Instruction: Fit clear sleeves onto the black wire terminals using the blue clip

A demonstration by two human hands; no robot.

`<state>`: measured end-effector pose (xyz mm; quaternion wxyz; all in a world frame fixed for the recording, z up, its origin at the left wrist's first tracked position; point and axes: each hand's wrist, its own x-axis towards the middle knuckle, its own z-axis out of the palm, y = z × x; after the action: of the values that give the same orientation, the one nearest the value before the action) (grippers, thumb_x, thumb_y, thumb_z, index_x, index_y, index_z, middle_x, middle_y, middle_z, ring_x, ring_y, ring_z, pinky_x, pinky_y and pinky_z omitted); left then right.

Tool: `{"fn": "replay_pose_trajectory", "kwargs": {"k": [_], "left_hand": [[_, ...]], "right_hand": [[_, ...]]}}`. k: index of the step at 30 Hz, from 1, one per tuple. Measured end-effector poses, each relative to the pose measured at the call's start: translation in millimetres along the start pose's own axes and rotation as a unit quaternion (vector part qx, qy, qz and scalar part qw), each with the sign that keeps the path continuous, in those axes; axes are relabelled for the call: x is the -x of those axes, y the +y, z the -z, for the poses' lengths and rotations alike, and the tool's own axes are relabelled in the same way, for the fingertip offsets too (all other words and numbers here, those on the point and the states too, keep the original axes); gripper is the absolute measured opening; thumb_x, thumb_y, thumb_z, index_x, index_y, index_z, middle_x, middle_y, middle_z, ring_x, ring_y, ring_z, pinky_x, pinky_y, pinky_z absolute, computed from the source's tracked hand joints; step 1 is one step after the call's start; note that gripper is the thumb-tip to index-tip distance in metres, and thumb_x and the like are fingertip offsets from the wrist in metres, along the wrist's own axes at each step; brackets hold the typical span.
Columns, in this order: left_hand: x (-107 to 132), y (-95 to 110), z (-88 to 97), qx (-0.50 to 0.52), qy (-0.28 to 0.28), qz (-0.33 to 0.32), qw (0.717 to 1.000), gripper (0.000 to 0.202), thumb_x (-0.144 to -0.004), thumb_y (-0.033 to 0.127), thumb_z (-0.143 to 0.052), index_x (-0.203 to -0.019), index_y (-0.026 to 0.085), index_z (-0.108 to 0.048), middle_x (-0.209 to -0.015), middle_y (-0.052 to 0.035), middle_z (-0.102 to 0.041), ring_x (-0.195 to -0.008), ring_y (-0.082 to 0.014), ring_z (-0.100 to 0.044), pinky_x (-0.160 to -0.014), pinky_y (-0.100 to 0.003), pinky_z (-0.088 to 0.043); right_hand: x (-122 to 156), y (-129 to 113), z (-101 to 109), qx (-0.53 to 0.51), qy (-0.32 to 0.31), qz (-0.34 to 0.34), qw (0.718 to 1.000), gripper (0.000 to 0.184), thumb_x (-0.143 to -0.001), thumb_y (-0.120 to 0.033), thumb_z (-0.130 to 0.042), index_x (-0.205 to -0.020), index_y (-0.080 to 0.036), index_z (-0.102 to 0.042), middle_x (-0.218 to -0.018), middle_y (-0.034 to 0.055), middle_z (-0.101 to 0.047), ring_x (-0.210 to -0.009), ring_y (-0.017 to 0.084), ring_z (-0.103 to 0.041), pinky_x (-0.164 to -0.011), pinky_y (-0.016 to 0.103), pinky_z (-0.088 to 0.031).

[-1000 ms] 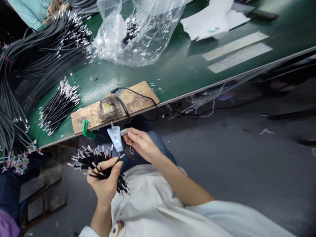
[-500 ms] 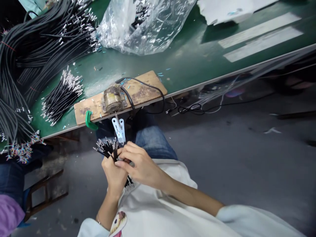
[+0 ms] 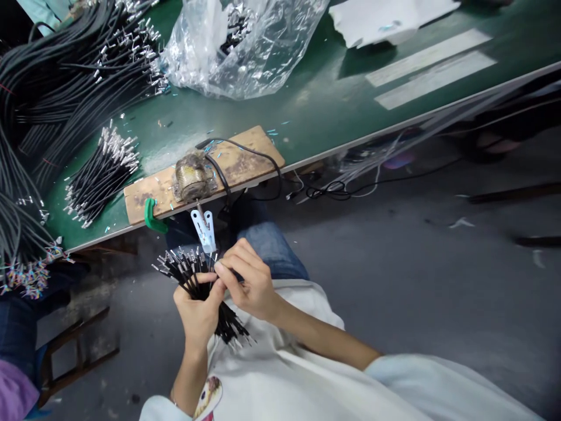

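Observation:
My left hand [image 3: 198, 313] is closed around a bundle of short black wires [image 3: 188, 272] with metal-tipped ends, held over my lap below the table edge. My right hand [image 3: 244, 279] is beside it, its fingers pinching at one wire of that bundle near the top. Just above both hands a small white forked blade [image 3: 203, 229] sticks out from a taped motor-like device [image 3: 191, 180] fixed on a wooden board [image 3: 245, 161]. The board is held to the green table [image 3: 324, 111] by a green clamp [image 3: 151, 215].
A pile of short black wires [image 3: 100, 175] lies on the table left of the board. Long black cable bundles [image 3: 52, 88] fill the far left. A clear plastic bag [image 3: 245, 41] and white paper [image 3: 385, 20] lie further back. Loose cords [image 3: 333, 188] hang under the table edge.
My right hand left the white blade and came down to the bundle in my left hand. The bundle has tilted and fanned out to the left again.

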<state>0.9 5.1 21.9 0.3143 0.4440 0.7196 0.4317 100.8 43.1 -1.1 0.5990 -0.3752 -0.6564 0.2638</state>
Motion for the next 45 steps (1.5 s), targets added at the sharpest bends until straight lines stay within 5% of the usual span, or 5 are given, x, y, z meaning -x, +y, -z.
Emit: {"fn": "replay_pose_trajectory", "kwargs": {"k": [11, 20, 31, 36, 45], "left_hand": [[5, 16, -4.2, 0.093, -0.001, 0.053, 0.994, 0.013, -0.064, 0.024, -0.066, -0.054, 0.016, -0.067, -0.039, 0.0055, -0.05, -0.038, -0.0056, -0.042, -0.041, -0.017, -0.035], [-5, 8, 5.6, 0.066, -0.112, 0.061, 0.99, 0.018, -0.068, 0.026, -0.062, -0.054, 0.015, -0.065, -0.038, 0.0043, -0.051, -0.035, -0.0069, -0.045, -0.039, -0.017, -0.037], [-8, 4, -0.8, 0.141, -0.104, 0.112, 0.978, 0.015, -0.066, 0.025, -0.065, -0.055, 0.014, -0.065, -0.041, 0.0026, -0.053, -0.038, -0.0085, -0.046, -0.041, -0.021, -0.039], [-25, 9, 11.7, 0.104, -0.232, 0.113, 0.961, 0.017, -0.065, 0.026, -0.067, -0.057, 0.012, -0.067, -0.043, 0.0, -0.057, -0.04, -0.0098, -0.051, -0.042, -0.021, -0.041], [-10, 4, 2.8, 0.128, -0.005, 0.076, 0.989, 0.005, -0.058, 0.019, -0.073, -0.059, 0.015, -0.07, -0.049, 0.0008, -0.063, -0.047, -0.0096, -0.056, -0.05, -0.02, -0.046]], "right_hand": [[-3, 19, 7, -0.338, -0.078, -0.317, 0.883, 0.025, -0.075, -0.024, -0.054, -0.052, -0.016, -0.057, -0.056, -0.0003, -0.048, -0.056, 0.012, -0.045, -0.055, 0.028, -0.035], [-13, 17, 18, -0.253, -0.138, -0.217, 0.933, 0.014, -0.076, -0.022, -0.057, -0.063, -0.016, -0.056, -0.065, 0.0019, -0.049, -0.067, 0.015, -0.045, -0.062, 0.03, -0.037], [-5, 6, 2, 0.035, 0.064, 0.056, 0.996, 0.017, -0.081, -0.002, -0.048, -0.076, -0.019, -0.048, -0.075, 0.0031, -0.051, -0.073, 0.016, -0.044, -0.066, 0.031, -0.039], [-12, 12, 6, -0.04, 0.009, 0.021, 0.999, 0.016, -0.083, -0.008, -0.049, -0.071, -0.018, -0.048, -0.069, 0.0028, -0.049, -0.07, 0.016, -0.047, -0.062, 0.03, -0.041], [-12, 9, 12, -0.018, 0.024, -0.036, 0.999, 0.01, -0.079, -0.008, -0.055, -0.074, -0.016, -0.056, -0.067, 0.0031, -0.054, -0.067, 0.015, -0.049, -0.061, 0.03, -0.042]]}}
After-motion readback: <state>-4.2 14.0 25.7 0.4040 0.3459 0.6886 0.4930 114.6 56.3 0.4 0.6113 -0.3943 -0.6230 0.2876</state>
